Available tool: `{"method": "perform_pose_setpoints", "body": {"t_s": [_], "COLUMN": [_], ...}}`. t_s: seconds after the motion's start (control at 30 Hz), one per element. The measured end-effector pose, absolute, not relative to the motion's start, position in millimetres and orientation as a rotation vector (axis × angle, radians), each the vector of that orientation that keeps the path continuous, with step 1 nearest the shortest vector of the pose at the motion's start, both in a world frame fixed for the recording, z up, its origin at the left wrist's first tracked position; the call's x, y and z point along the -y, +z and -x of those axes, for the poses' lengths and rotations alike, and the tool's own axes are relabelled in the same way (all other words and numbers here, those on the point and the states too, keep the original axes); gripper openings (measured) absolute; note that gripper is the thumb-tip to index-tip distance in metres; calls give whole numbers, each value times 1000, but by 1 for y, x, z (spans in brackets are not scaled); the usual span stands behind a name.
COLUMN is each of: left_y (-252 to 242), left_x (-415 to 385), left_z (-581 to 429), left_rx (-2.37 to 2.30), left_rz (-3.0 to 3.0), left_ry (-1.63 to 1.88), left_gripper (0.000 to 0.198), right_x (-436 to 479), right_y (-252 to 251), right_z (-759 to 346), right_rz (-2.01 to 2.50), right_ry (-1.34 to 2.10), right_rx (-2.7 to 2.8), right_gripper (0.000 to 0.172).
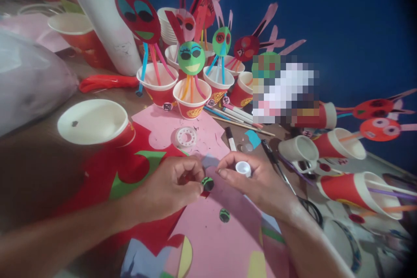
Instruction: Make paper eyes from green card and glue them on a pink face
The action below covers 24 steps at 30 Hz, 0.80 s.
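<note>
My left hand (182, 180) pinches a small round green-and-black paper piece (207, 183) between thumb and fingers, above the pink paper (208, 243). A matching green-and-black paper piece (224, 215) lies on that paper, below and between my hands. Curled around a small white cap-like container (243, 168), my right hand (257, 178) has thumb and forefinger tips close together. I cannot make out whether anything is between those tips. Beyond my hands lies a white ring-shaped plastic piece (186, 138). Cut red paper (130, 178) and green paper (127, 184) lie under and beside my left forearm.
Red-and-white paper cups (192, 110) holding paper-faced figures (191, 57) stand at the back. A large cup (93, 121) lies tilted at left. Pens (234, 115), a black marker (230, 139) and a white mug (298, 152) lie to the right, near tipped cups (339, 186).
</note>
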<state>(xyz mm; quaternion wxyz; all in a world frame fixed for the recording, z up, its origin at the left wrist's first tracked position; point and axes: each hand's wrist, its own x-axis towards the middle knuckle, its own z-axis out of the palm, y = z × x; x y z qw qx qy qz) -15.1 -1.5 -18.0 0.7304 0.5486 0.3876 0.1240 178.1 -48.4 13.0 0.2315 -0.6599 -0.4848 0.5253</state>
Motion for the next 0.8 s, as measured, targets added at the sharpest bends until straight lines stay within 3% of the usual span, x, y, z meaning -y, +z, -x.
{"method": "perform_pose_setpoints", "body": {"t_s": [0.27, 0.5, 0.7, 0.8], "left_y": [-21, -18, -17, -21], "left_x": [4, 4, 3, 6], "left_z": [14, 13, 15, 19], "left_rx": [-790, -772, -809, -819], "left_rz": [-1334, -1353, -1333, -1658], "left_ry": [217, 215, 245, 400], "left_gripper": [4, 4, 4, 12], "right_x": [53, 57, 53, 47], "right_y": [4, 7, 10, 9], "right_z": [-175, -171, -178, -188], "right_rz": [1702, 1674, 1793, 1868], "right_ry": [1635, 1725, 1568, 1360], "right_rx": [1311, 1252, 1372, 1370], "right_gripper": [15, 5, 7, 12]}}
